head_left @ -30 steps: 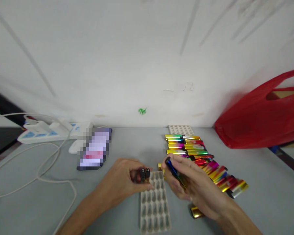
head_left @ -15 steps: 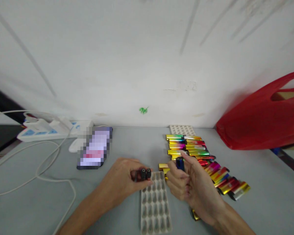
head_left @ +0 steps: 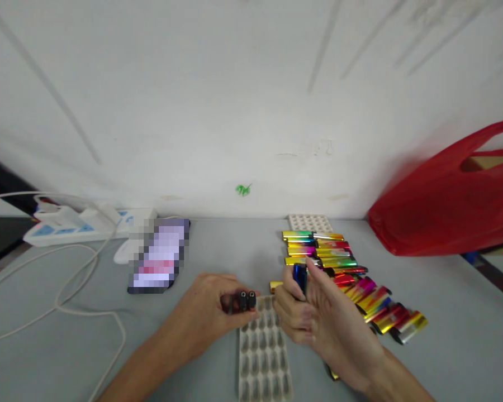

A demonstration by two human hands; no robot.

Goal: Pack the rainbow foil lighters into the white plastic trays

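In the head view, with the off-white oblong tray of oval hollows [head_left: 262,352] as the clock's centre, the left hand [head_left: 209,304] is between ten and eleven o'clock. Its thumb and fingers grasp two small black-ended pieces [head_left: 247,301] side by side, their round pale centres facing the camera, over the tray's far end; whether they touch it I cannot tell.

At two o'clock the right hand [head_left: 318,312] grips a glossy dark-blue piece [head_left: 300,276] upright in curled fingers, thumb beside its top (the lower part is hidden).

The step in hand, I judge, is holding pieces in both hands at once; a move from here would call for a steady pinch on the left, so the pair stays together, since the smooth shells could slip.

At one o'clock lie rows of shiny, foil-like gold, magenta and green cylinders [head_left: 318,252]; more, in red, gold and silver, slant away [head_left: 392,316] past two. A limp, wrinkled red bag with a looped handle [head_left: 444,206] slumps farther out at two; a dark-edged phone with a blurred screen [head_left: 161,257] lies past ten.
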